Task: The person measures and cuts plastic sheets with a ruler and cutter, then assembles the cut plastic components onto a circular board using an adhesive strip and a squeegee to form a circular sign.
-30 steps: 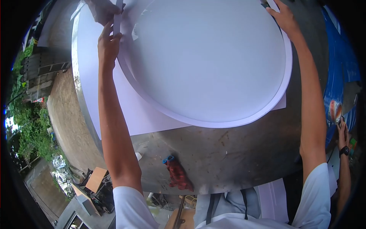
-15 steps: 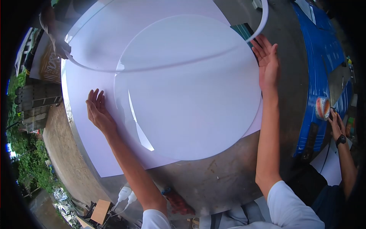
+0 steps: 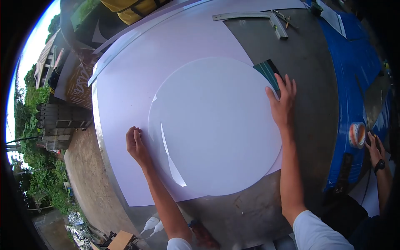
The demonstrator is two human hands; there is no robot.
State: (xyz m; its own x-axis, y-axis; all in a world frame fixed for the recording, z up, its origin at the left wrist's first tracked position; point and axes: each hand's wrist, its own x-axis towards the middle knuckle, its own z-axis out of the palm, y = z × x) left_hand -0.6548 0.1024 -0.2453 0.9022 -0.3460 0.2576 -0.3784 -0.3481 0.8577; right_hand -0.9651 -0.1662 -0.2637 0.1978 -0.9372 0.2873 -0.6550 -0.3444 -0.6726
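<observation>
A large white disc [image 3: 216, 125] lies flat on a pale lilac sheet [image 3: 121, 108] on the table. My left hand [image 3: 137, 146] hovers beside the disc's left rim, its fingers curled in with nothing showing between them. Over the right rim is my right hand [image 3: 284, 102], fingers stretched and thumb apart. Its fingertips are right by a dark green striped flat piece [image 3: 266, 73], which pokes out from the disc's upper right edge. A slim shiny sliver [image 3: 173, 164] shows along the disc's left side.
A metal square [image 3: 250, 16] lies at the back. On the right, a roll of tape [image 3: 357, 135] rests on blue sheeting [image 3: 354, 75], close to another person's hand [image 3: 375, 148]. White plugs [image 3: 151, 223] sit near the front left edge; something yellow [image 3: 129, 9] is at the back.
The curved white strip above the disc, held by another person's hand at upper left, is gone from there. My left hand's fingers have curled in. My right hand has turned palm down.
</observation>
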